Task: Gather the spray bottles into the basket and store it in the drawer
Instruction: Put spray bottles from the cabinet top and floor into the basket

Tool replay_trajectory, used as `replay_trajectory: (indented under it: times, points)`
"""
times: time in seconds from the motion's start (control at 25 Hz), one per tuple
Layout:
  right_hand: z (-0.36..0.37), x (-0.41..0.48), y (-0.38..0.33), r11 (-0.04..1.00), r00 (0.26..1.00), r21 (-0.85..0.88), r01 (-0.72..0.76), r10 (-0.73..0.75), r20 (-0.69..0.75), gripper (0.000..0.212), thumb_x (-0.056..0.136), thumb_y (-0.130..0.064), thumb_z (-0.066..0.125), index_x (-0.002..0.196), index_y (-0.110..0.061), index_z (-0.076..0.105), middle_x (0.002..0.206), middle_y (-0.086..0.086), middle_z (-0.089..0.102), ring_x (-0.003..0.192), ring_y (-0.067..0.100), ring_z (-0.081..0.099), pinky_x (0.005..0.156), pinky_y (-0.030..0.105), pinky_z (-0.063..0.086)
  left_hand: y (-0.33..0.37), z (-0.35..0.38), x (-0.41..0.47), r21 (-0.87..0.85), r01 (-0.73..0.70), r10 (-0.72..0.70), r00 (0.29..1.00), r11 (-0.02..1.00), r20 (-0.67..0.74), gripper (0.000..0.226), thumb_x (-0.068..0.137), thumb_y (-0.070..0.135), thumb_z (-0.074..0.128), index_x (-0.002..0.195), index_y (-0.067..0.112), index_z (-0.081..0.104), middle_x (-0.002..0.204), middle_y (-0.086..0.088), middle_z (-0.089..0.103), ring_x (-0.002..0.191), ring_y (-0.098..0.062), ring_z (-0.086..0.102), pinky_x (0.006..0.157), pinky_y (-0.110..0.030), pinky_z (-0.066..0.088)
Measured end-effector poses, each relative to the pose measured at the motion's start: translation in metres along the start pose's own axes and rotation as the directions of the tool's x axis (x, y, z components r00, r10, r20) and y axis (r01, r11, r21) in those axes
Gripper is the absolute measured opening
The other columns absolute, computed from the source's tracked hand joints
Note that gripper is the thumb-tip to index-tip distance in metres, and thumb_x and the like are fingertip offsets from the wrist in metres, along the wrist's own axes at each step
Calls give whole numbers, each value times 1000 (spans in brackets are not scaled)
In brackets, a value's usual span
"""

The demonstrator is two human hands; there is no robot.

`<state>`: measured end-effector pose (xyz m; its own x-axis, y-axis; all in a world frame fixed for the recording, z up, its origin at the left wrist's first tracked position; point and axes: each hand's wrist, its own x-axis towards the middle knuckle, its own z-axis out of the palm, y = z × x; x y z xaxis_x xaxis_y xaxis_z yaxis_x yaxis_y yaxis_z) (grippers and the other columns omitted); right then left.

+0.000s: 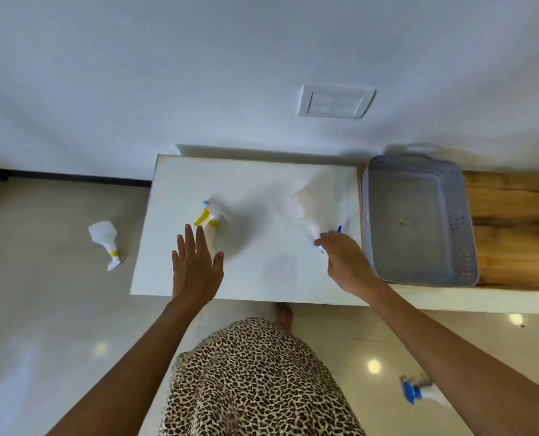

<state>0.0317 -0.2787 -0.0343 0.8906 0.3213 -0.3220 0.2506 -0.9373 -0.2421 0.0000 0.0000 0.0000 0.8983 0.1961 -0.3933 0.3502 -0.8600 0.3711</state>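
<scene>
A white spray bottle with a yellow trigger [212, 219] stands on the white cabinet top [262, 278]. My left hand [196, 265] hovers just in front of it, fingers spread, holding nothing. My right hand [345, 262] grips the head of a clear bottle with a blue trigger [312, 212], which lies tilted and blurred on the top. The grey perforated basket [460, 240] sits empty to the right, on the wooden surface. Another yellow-collared bottle [104, 239] lies on the floor at left. A blue-headed bottle [419, 392] lies on the floor at lower right.
A white wall with a switch plate [336, 102] rises behind the cabinet. The wooden counter [513, 225] extends right. Glossy floor tiles surround the cabinet. My leopard-print skirt [252, 382] and a bare foot [284, 313] are below the front edge.
</scene>
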Motion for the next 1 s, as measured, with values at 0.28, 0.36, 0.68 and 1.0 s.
replay_trajectory:
  times: [0.28, 0.36, 0.68, 1.0]
  points:
    - [33, 100, 56, 414, 817, -752, 512, -506, 277, 71, 69, -15, 77, 131, -11, 43, 153, 17, 21, 142, 34, 18, 113, 56, 13, -24, 53, 83, 157, 129, -148, 982, 979, 115, 73, 90, 35, 49, 144, 5, 10, 156, -18, 3, 143, -36, 3, 115, -51, 10]
    - [41, 126, 61, 240, 740, -792, 562, -573, 351, 66, 78, -26, 68, 134, -9, 36, 155, 17, 13, 143, 36, 9, 111, 59, 0, -28, 63, 104, 191, 171, -200, 968, 967, 148, 75, 88, 38, 52, 143, 5, 13, 156, -17, 4, 143, -35, 5, 114, -52, 12]
    - [81, 162, 66, -247, 552, -738, 627, -527, 646, 48, 90, -44, 45, 110, -5, 62, 140, 16, 47, 139, 43, 17, 108, 57, -2, -40, 100, 134, 377, 248, -291, 955, 892, 59, 69, 82, 38, 60, 132, 5, 27, 134, -16, 46, 124, -34, 43, 107, -59, 19]
    - [68, 155, 50, 362, 647, -705, 609, -741, 179, 11, 73, -8, 66, 80, -15, 69, 78, -4, 68, 94, 18, 64, 112, 41, 29, -36, 100, 120, 247, 316, -317, 948, 916, -37, 39, 87, 15, 56, 120, -2, 42, 116, -25, 56, 107, -42, 51, 92, -49, 35]
